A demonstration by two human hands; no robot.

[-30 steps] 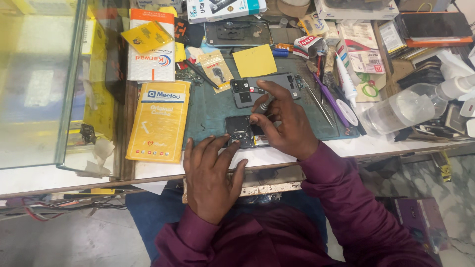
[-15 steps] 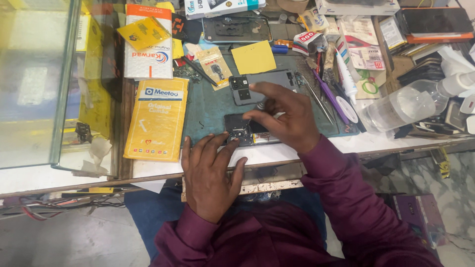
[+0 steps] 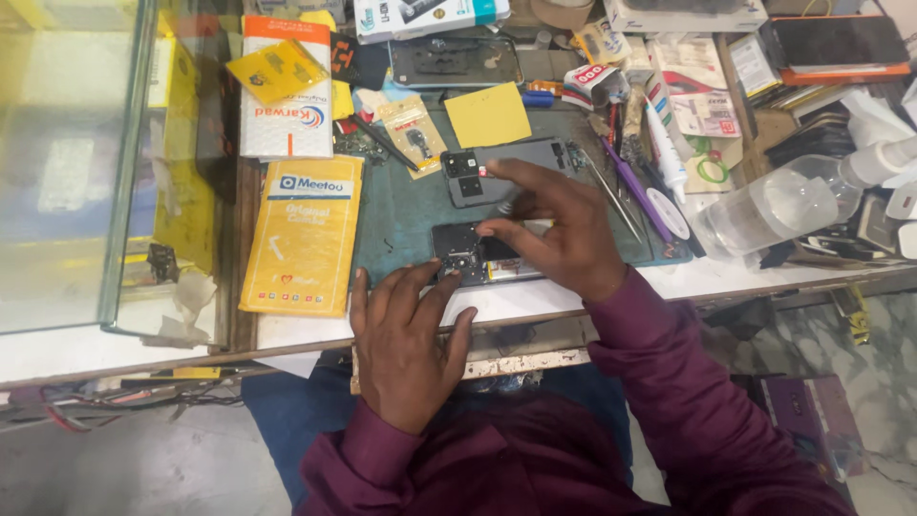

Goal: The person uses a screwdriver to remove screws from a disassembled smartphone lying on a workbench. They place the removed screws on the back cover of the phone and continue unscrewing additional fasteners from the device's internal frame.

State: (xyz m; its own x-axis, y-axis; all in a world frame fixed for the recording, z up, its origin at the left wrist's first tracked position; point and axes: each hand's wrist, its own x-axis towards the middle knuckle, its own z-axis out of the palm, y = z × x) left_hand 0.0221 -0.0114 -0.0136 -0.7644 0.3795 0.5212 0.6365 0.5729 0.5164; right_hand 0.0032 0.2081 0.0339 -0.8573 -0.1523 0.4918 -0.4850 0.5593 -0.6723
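Note:
An opened phone (image 3: 457, 250) with its dark insides showing lies on the green work mat (image 3: 401, 215) near the front edge. My left hand (image 3: 406, 334) rests flat at the table edge, fingertips steadying the phone's near side. My right hand (image 3: 554, 229) hovers over the phone's right part and pinches a thin metal tool (image 3: 504, 204) whose tip points down at the phone. A grey back cover (image 3: 497, 167) with a camera cut-out lies just beyond my right hand.
A yellow packet (image 3: 301, 234) lies left of the mat, a white-and-orange box (image 3: 285, 91) behind it. Yellow sticky pad (image 3: 487, 115), purple pry tool (image 3: 635, 191), tweezers, clear plastic bottle (image 3: 783, 201) and several packets crowd the back and right. A glass case (image 3: 67, 162) stands at left.
My right hand has shifted slightly over the phone, the tool now held lower and more hidden by the fingers. My left hand stays put at the table edge.

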